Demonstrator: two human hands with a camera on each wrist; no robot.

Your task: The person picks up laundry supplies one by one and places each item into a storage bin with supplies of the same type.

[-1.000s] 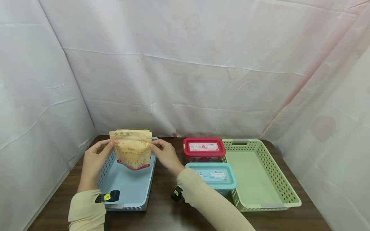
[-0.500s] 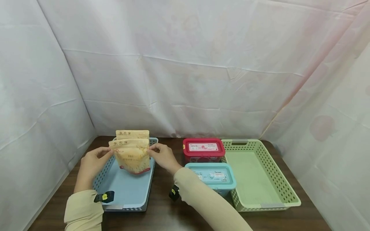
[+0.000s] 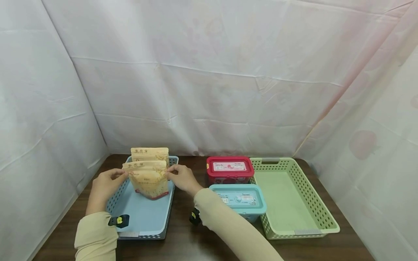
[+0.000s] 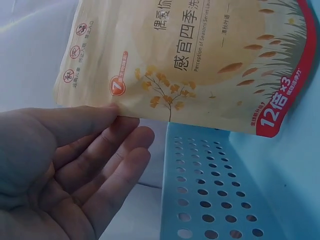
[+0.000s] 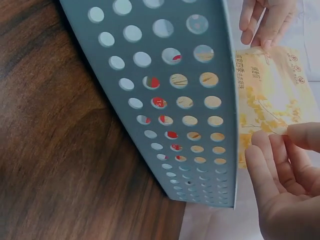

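A yellow stand-up laundry pouch (image 3: 149, 181) with a red bottom edge is inside the blue basket (image 3: 140, 217), towards its far end. My left hand (image 3: 106, 185) pinches its left side edge near the top between thumb and fingertips, as the left wrist view shows. On the opposite edge, my right hand (image 3: 185, 180) pinches the pouch between thumb and fingers. Behind it stands a second yellow pouch (image 3: 150, 152), its lower part hidden by the front one. Through the basket's holes, the right wrist view shows the pouches' red and yellow print.
Right of the blue basket, a red lidded box (image 3: 230, 168) stands behind a light-blue lidded box (image 3: 240, 201) on the dark wooden table (image 3: 189, 239). Beside them is a pale green basket (image 3: 294, 203). White cloth (image 3: 209, 90) hangs round the back and sides.
Both hands have lowered the front pouch and brought it slightly nearer, deeper into the blue basket. More of the rear pouch shows above it now.
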